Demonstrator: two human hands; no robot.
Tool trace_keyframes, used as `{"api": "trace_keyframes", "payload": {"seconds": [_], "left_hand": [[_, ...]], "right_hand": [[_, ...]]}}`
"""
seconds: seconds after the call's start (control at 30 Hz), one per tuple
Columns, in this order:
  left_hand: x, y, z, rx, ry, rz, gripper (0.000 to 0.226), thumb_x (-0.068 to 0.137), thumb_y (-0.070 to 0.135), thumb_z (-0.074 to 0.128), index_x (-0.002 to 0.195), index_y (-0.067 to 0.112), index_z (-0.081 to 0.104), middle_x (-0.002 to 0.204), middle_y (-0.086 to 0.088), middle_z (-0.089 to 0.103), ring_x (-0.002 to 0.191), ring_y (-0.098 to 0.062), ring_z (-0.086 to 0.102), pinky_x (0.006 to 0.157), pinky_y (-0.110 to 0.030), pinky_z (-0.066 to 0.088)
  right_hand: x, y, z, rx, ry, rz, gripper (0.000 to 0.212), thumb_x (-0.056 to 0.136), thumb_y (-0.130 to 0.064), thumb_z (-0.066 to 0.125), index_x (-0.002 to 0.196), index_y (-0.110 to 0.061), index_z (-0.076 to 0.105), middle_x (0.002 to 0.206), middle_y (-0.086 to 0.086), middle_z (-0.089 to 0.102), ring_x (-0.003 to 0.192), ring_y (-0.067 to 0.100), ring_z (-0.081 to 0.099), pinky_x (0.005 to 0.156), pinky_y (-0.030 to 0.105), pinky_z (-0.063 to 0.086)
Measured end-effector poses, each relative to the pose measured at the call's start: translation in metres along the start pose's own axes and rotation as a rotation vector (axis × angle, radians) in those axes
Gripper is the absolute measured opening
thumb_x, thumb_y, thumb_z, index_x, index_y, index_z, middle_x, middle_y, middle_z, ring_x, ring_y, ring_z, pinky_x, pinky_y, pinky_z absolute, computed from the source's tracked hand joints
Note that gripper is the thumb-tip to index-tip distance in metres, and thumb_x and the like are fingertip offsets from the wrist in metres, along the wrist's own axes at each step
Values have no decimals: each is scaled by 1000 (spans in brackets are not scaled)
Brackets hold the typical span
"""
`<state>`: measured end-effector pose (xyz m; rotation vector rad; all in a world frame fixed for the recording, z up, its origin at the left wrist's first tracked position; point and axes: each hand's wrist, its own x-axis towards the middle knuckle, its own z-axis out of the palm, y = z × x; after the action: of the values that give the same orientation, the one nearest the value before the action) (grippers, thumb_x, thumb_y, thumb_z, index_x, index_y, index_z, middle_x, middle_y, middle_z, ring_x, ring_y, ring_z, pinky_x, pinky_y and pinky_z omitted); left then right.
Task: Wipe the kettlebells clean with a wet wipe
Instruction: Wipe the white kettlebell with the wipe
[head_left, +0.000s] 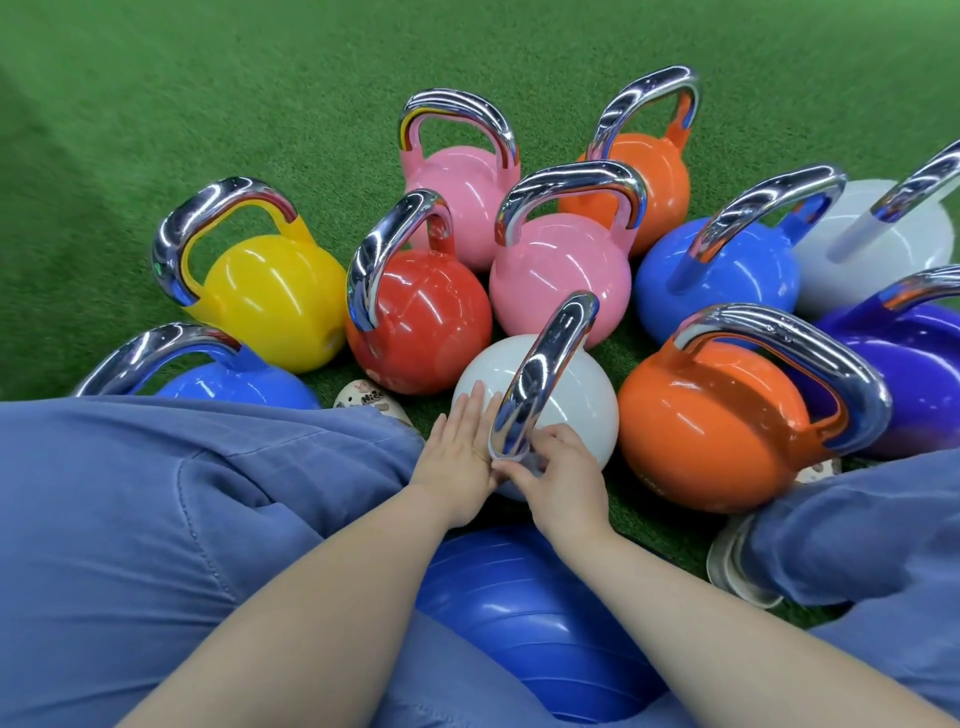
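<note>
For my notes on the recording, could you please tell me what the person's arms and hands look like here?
Both forearms are bare, with no sleeves in view. The left hand and right hand wear no gloves, and no rings, watch or wristbands are visible. The blue trousers are the only clothing near them.

The person wears loose, faded blue trousers (156, 493) with visible seams and soft folds over both legs. Both forearms are bare, with no sleeves in view. The shoes (737, 571) are pale cream; the left one (371, 402) carries small printed markings.
</note>
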<state>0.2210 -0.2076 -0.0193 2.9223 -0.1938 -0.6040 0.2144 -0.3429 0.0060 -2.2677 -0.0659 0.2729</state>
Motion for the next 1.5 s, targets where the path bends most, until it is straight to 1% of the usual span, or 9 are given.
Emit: {"api": "trace_keyframes", "payload": {"seconds": [0.37,0.73,0.83,0.9,1.07,1.2,1.37,1.43,1.5], "left_hand": [[8,-3,-10,347,49,44,86,91,54,38,146,17,-17,150,-8,-31,142,-28,-16,115,-44,-2],[16,-17,-28,234,86,122,75,90,17,52,148,29,6,156,2,-16,144,-24,-3,116,-38,3],[19,-17,-32,100,238,206,90,78,5,65,147,24,11,156,-12,10,139,-34,23,111,-43,24],[19,-20,-32,-76,352,166,96,66,2,73,144,22,21,145,-20,34,120,-41,44,96,-45,41],[16,-19,-32,-275,460,-41,57,69,5,70,123,10,49,122,-12,39,100,-28,42,79,-39,45],[14,-17,-26,-367,362,90,26,74,7,56,100,7,60,108,-8,49,94,-23,48,79,-41,47],[5,-3,-12,-487,270,-27,28,69,40,44,81,17,53,79,-6,48,72,-20,41,71,-41,37],[-3,-2,-6,-392,145,-61,32,78,42,47,103,24,52,99,-8,50,87,-27,49,77,-42,40],[-10,1,1,-141,76,-80,49,91,34,46,136,21,33,124,-7,38,105,-27,44,85,-36,39]], "right_hand": [[6,12,-5,-187,-80,-88,39,81,-32,66,117,-27,55,109,-5,48,96,17,54,76,27,44],[10,16,-11,-235,-151,-146,42,81,-10,55,120,-26,52,109,-1,44,92,24,54,72,31,44],[10,17,-10,-227,-153,-142,43,81,-8,54,120,-25,52,110,0,44,93,24,54,72,31,44],[11,16,-10,-221,-153,-143,41,81,-8,54,119,-24,53,110,0,44,92,25,54,73,31,43],[11,16,-10,-226,-152,-130,38,83,-10,53,118,-24,53,110,0,44,91,25,54,71,28,41],[10,19,-9,-190,-148,-123,39,83,-10,51,119,-26,53,107,-4,44,89,22,54,70,23,35],[9,19,-10,-171,-131,-128,36,84,-9,50,117,-24,54,107,-5,45,87,18,53,69,22,35],[8,19,-10,-166,-116,-129,34,84,-8,50,115,-21,55,108,-4,47,85,16,52,68,21,34],[7,19,-10,-164,-101,-132,32,85,-8,51,114,-18,56,109,-4,48,81,12,47,67,19,32]]}}
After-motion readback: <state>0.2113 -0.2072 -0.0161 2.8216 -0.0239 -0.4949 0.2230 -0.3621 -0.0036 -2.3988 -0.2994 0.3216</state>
